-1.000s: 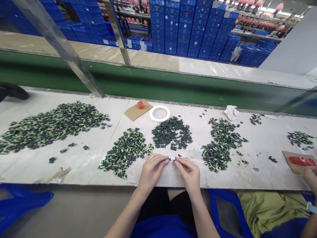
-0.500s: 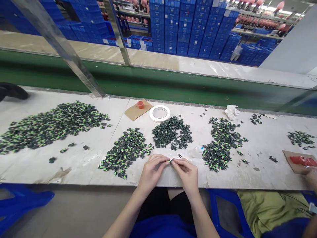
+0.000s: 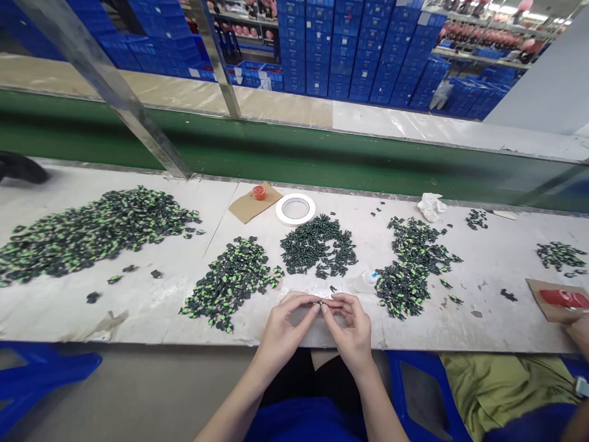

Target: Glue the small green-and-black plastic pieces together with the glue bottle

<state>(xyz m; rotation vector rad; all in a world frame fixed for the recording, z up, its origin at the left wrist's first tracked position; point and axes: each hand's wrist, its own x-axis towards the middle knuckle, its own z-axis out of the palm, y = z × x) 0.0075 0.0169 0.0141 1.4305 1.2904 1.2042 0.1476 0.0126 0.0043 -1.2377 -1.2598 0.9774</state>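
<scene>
My left hand (image 3: 284, 325) and my right hand (image 3: 352, 326) meet fingertip to fingertip just above the table's front part. Between the pinched thumbs and forefingers sits a small black and green part (image 3: 318, 302), mostly covered by the fingers. Beyond the hands lies a heap of small dark parts (image 3: 301, 245). On the left is a pile of black and green parts (image 3: 230, 279), and a similar pile (image 3: 405, 288) lies on the right. A small white bottle with a blue tip (image 3: 367, 280) rests beside the right-hand pile.
A roll of white tape (image 3: 280, 212) and a red tub (image 3: 258, 193) on cardboard (image 3: 243, 210) lie behind. Crumpled tissue (image 3: 431, 207) is at the back right. A large part pile (image 3: 101, 230) spreads left. A co-worker's hand (image 3: 580, 334) shows at far right, near red containers (image 3: 556, 298).
My fingers have shifted around the small part: the thumbs now point up against it and the forefingers lie across behind. Both hands stay together in nearly the same place.
</scene>
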